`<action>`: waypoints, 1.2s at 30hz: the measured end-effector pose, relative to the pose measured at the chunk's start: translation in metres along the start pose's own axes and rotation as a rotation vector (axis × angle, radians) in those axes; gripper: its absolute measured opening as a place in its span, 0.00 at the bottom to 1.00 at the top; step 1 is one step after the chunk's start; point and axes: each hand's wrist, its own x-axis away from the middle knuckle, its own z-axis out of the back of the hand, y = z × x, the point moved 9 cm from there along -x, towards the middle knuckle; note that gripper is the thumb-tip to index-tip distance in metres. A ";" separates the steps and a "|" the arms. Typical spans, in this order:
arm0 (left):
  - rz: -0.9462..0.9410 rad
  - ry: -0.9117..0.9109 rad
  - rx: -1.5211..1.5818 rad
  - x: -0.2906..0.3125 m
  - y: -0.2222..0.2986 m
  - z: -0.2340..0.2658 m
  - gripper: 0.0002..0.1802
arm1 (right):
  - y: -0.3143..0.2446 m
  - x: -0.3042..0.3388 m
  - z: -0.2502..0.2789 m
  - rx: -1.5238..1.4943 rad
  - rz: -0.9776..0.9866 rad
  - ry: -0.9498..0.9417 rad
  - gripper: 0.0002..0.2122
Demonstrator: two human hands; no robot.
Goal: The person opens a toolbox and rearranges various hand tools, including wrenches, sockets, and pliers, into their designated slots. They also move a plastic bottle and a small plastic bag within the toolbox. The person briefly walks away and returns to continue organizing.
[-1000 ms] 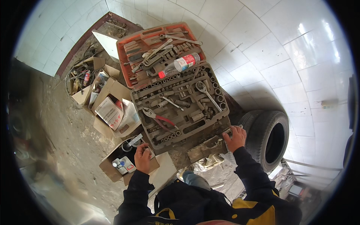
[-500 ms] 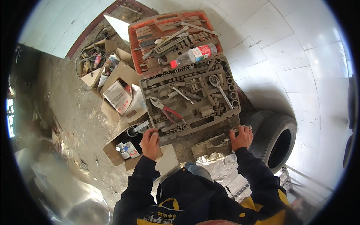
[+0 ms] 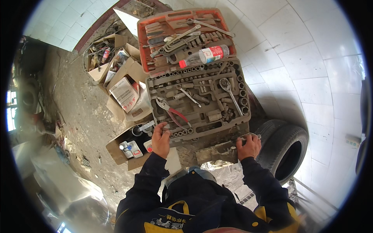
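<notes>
Left hand (image 3: 161, 143), its fingers bent and gathered close, is at the near left corner of the dusty tool case (image 3: 235, 121), which lies spread out ahead of both hands; whether it pinches a small piece there, I cannot tell. Right hand (image 3: 249, 147) is curled narrowly at the right end of a grimy slab (image 3: 215, 153), and its fingers hide what, if anything, it holds. A hard push or lift at that left corner could jolt the case and spill its contents, since the red-handled pliers (image 3: 179, 114), just ahead of the left hand, and the ratchet (image 3: 233, 99), farther off to its right, seem to lie loose across the tray. The bottle (image 3: 205, 56), well beyond the left hand, could roll because it is round and unsecured. Any socket (image 3: 182, 133) knocked out near the left hand could drop into the cardboard box (image 3: 113, 152) to its left, among the white containers (image 3: 132, 149). A careless outward swing could scrape the right hand on the tyre (image 3: 284, 136) beside it.
</notes>
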 end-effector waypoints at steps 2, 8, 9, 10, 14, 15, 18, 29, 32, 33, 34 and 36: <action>-0.030 -0.014 -0.005 0.000 -0.002 0.000 0.24 | 0.001 0.000 0.000 -0.002 0.002 0.006 0.16; -0.015 -0.079 0.022 0.005 -0.010 -0.007 0.26 | -0.001 0.000 0.001 -0.010 0.012 0.017 0.15; -0.017 -0.083 -0.039 0.007 -0.009 -0.009 0.26 | -0.001 0.001 0.001 -0.010 0.014 0.021 0.15; -0.006 -0.095 -0.065 0.009 -0.007 -0.012 0.26 | -0.002 0.001 0.001 -0.009 0.022 0.028 0.15; 0.012 -0.129 -0.075 0.015 -0.001 -0.020 0.21 | -0.001 0.001 -0.001 0.009 0.019 0.032 0.14; 0.008 -0.159 -0.044 0.016 0.000 -0.022 0.20 | 0.000 0.002 -0.002 0.006 0.013 0.026 0.14; 0.044 -0.166 -0.039 0.020 -0.002 -0.019 0.13 | -0.001 0.002 0.000 0.005 0.015 0.034 0.13; 0.062 -0.104 0.142 0.026 0.013 -0.017 0.12 | -0.003 0.002 0.001 0.029 0.031 0.041 0.13; 0.100 -0.094 0.169 0.025 0.010 -0.014 0.13 | -0.002 0.002 0.000 0.032 0.026 0.040 0.13; 0.113 -0.084 0.172 0.025 0.008 -0.012 0.12 | -0.003 0.002 0.000 0.029 0.028 0.041 0.13; 0.126 -0.075 0.175 0.025 0.005 -0.011 0.12 | -0.003 0.002 0.000 0.026 0.028 0.041 0.13; 0.119 -0.093 0.168 0.024 0.004 -0.011 0.12 | -0.002 0.002 0.000 0.024 0.029 0.040 0.13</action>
